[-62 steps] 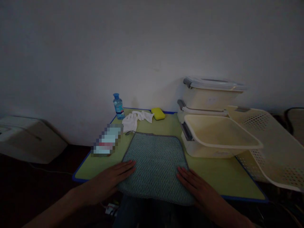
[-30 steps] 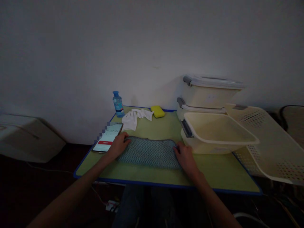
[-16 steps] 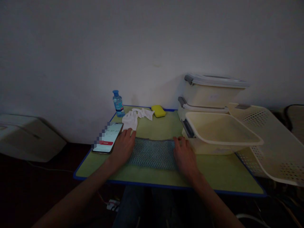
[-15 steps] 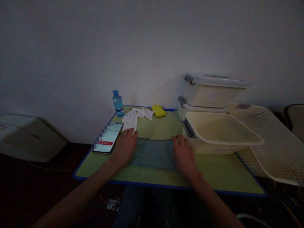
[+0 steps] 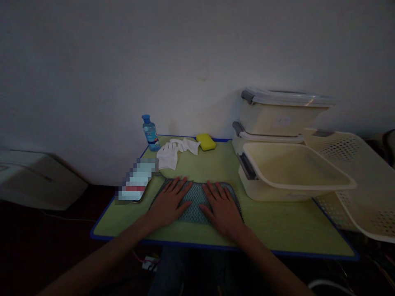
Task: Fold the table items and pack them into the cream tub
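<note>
At the lower centre of the frame, the cloth (image 5: 195,201) is laid on the table (image 5: 286,228). Its left part is covered by the left hand (image 5: 168,204), its right by the right hand (image 5: 225,209); both are held open, palms down, fingers spread. A pixelated phone (image 5: 139,180) is seen at centre left.

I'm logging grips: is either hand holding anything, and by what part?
Nothing appears held: the left hand and right hand lie flat and spread on the cloth.
</note>
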A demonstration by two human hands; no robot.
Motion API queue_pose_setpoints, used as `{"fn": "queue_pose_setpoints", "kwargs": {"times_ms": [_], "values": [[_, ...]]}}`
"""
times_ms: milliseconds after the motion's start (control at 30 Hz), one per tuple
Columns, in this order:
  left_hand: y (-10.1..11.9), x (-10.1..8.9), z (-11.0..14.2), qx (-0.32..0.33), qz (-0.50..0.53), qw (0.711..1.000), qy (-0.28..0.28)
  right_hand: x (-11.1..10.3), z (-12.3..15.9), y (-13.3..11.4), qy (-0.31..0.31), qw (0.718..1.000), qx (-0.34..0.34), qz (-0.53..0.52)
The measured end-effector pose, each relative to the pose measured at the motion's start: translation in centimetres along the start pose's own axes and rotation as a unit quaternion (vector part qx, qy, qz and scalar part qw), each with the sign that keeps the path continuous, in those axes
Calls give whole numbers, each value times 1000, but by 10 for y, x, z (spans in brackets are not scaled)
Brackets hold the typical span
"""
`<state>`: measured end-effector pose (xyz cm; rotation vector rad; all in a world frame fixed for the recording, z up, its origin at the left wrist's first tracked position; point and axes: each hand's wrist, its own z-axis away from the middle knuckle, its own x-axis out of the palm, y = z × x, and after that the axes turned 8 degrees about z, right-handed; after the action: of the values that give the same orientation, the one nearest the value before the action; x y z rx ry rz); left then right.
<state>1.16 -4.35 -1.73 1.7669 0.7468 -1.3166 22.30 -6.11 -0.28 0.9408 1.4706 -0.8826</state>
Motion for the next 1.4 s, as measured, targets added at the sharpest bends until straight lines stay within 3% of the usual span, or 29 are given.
{"fn": "queue_pose_setpoints", "kwargs": {"times_ms": [467,633,867,1033,1200,1400], "values": [[-8,-2,7,-12,-9,1000,11,1,9,9,27,999,23,21],[-6,-1,7,-14,-23,999,20,5,15,10,61,993,83,56],[-7,2,7,-29,-30,999,27,10,17,11,33,993,105,38],[-8,4,7,-33,-28,999,33,13,19,18,45,995,94,-10],[-11,4,7,-32,-22,999,19,19,30,37,97,983,87,-131],[3,-13,-5,-36,5,999,20,13,37,58,151,956,122,-221]]}}
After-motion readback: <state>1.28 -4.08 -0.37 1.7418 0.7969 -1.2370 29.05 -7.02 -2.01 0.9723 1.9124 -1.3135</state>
